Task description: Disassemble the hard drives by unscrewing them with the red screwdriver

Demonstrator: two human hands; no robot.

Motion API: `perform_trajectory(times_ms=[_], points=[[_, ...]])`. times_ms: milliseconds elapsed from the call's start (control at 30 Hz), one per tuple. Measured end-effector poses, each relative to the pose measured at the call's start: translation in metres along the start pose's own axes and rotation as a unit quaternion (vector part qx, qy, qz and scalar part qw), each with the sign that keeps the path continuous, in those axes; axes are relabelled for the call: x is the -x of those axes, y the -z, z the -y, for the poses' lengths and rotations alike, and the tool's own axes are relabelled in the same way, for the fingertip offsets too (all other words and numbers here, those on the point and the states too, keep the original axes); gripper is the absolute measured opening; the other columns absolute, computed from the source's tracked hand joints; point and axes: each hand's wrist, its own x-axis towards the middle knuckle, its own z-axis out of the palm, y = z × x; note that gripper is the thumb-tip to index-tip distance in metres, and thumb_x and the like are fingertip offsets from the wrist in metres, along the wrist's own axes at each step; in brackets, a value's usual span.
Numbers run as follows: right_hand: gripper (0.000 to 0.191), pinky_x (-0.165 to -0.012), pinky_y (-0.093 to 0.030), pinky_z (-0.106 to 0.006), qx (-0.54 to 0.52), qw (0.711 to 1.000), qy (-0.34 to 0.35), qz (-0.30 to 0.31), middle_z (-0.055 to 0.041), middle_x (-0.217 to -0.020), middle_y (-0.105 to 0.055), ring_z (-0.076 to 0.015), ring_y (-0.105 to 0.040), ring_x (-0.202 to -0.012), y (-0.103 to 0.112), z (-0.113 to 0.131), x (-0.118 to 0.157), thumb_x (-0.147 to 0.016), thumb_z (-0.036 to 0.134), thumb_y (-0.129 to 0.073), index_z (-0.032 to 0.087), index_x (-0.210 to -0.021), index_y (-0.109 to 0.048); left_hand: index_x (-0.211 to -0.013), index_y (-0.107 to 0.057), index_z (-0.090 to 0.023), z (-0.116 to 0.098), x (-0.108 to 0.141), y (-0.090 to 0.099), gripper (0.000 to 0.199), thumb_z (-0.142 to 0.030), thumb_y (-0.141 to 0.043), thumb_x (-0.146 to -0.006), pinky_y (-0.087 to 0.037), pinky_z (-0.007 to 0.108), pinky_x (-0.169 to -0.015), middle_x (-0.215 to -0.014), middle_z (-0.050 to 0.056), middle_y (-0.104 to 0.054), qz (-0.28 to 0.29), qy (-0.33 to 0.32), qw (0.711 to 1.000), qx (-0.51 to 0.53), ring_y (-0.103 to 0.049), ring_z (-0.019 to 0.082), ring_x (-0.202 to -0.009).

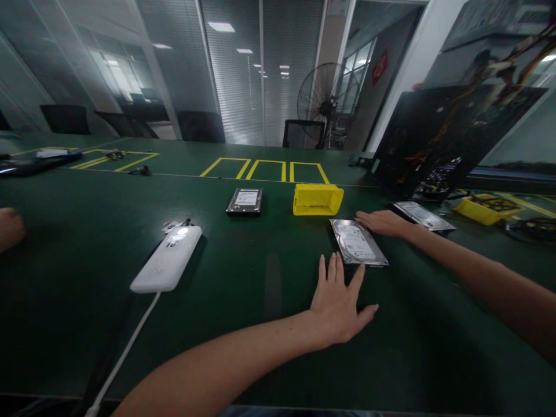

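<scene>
A silver hard drive (pixel 357 242) with a white label lies flat on the green table. My left hand (pixel 341 304) is open and palm down just in front of its near edge, fingers spread and thumb apart; nothing is in it. At the drive's far right corner rests my right hand (pixel 380 222), its fingers stretched out low against the edge, its thumb not clearly seen. Behind my right wrist lies another hard drive (pixel 423 216). A smaller hard drive (pixel 245 200) sits farther left, and a yellow bin (pixel 318 201) stands beyond the drive I touch.
A white power bank (pixel 167 260) with a white cable (pixel 125 350) lies at left. Another person's hand (pixel 11 229) shows at the left edge. A black computer case (pixel 438 139) with loose wires and a second yellow bin (pixel 486 209) stand at right. Yellow tape outlines (pixel 284 171) mark the table.
</scene>
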Motion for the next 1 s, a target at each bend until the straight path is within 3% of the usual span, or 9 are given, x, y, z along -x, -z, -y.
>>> perform_trajectory(times_ms=[267,1000], points=[[0.037,-0.060,-0.036,-0.030,0.063,0.996,0.035,0.060,-0.0168,-0.101,-0.066,-0.0280,-0.064,-0.087,0.005,0.001,-0.001,-0.097,0.031,-0.022,0.016,-0.123,-0.043,-0.149,-0.015,-0.019,-0.001,0.000,0.008,0.076,-0.065,-0.018,-0.088,-0.010,0.057,-0.111,-0.153,0.014,-0.019,0.026,0.001,1.000,-0.002,-0.010,0.033,-0.142],[0.034,-0.055,-0.031,-0.030,0.011,0.996,0.025,0.081,-0.0128,-0.082,-0.066,-0.0256,-0.063,-0.070,0.001,-0.010,-0.002,-0.096,0.041,-0.021,0.019,-0.108,-0.044,-0.148,-0.018,-0.017,0.001,-0.002,0.000,0.076,-0.065,-0.018,-0.089,-0.010,0.055,-0.112,-0.153,0.017,-0.019,-0.001,0.004,1.000,0.012,-0.011,0.033,-0.141]])
